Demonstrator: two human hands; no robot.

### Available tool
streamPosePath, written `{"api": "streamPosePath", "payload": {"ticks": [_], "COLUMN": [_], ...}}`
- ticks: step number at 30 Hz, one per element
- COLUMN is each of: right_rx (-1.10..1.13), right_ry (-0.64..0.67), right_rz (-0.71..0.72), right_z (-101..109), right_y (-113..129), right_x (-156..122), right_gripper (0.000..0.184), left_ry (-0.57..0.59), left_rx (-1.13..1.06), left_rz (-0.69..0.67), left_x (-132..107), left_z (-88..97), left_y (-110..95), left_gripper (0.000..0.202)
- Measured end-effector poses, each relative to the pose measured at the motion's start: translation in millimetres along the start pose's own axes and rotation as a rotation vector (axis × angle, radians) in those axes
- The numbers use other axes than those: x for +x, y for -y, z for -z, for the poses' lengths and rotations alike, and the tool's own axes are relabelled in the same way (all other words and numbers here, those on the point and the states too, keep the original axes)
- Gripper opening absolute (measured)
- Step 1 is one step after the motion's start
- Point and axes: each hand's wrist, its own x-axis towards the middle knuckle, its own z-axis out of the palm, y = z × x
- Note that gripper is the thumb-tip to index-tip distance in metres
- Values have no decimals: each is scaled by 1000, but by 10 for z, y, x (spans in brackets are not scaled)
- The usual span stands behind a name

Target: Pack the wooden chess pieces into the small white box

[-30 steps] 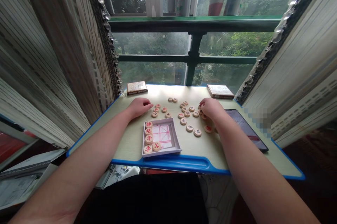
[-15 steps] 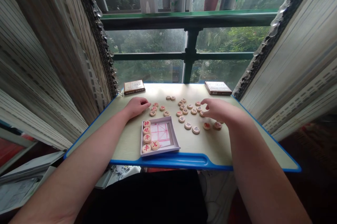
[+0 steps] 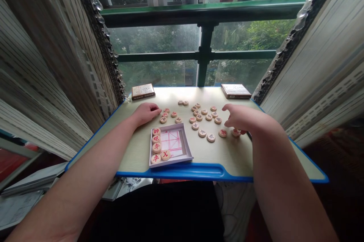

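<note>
The right hand [image 3: 241, 120] hovers palm-down. Its index finger [image 3: 227, 107] is stretched out to the left and the other fingers are curled under, so I cannot tell whether anything is pinched beneath. A red-marked disc [image 3: 235, 132] lies half covered just under the knuckles, with a second red disc [image 3: 222, 133] beside it. The left hand [image 3: 145, 112] rests on the table [image 3: 222, 154] with its fingers bent, the tips down next to a small cluster of discs [image 3: 167, 115]. Its hold is hidden too.

The right wrist hangs low, so it could likely sweep the discs under it toward the near blue edge [image 3: 184, 172]. The scattered discs [image 3: 203, 118] between the hands lie close together, and a finger going for one may knock its neighbours.

Nearer the body, between the hands, sits a shallow box [image 3: 187, 147] with a column of red pieces [image 3: 156, 145] along its left wall. Beyond each hand lies a flat closed case, one on the left [image 3: 143, 91] and one on the right [image 3: 236, 90].
</note>
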Motion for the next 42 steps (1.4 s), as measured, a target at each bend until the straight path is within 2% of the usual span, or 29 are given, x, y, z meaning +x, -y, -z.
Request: {"api": "streamPosePath", "payload": {"ticks": [7,10,14,17,27,30,33,37,41,42], "right_rx": [155,55,-190,-249,-114,-10,209,468,502,500], "right_ry": [119,126,145,156,159,65,-73,-15,58,41], "right_rz": [32,108,168,182,149,175,298,662,884,905], "right_z": [-48,-57,-55,-51,-52,3,48,-55,-276,-319], "right_y": [36,44,112,154,164,184,256,493,780,834], "right_x": [51,67,50,37,57,26,-48,-200,-349,-377], "right_gripper": [55,53,30,20,26,27,26,25,21,19], "left_ry": [21,23,8,7,14,17,13,10,15,16], "left_rx": [13,28,33,25,8,4,5,13,19,23], "left_rz": [-5,11,1,1,-10,-9,-7,-11,-23,-29], "left_x": [-24,-25,-7,8,21,22,24,16,-4,-8], "left_z": [19,19,8,-2,-16,-17,-21,-18,1,6], "left_y": [-42,-47,-26,-2,39,43,43,19,-9,-11], "left_gripper": [32,31,29,28,28,28,28,28,26,26]}}
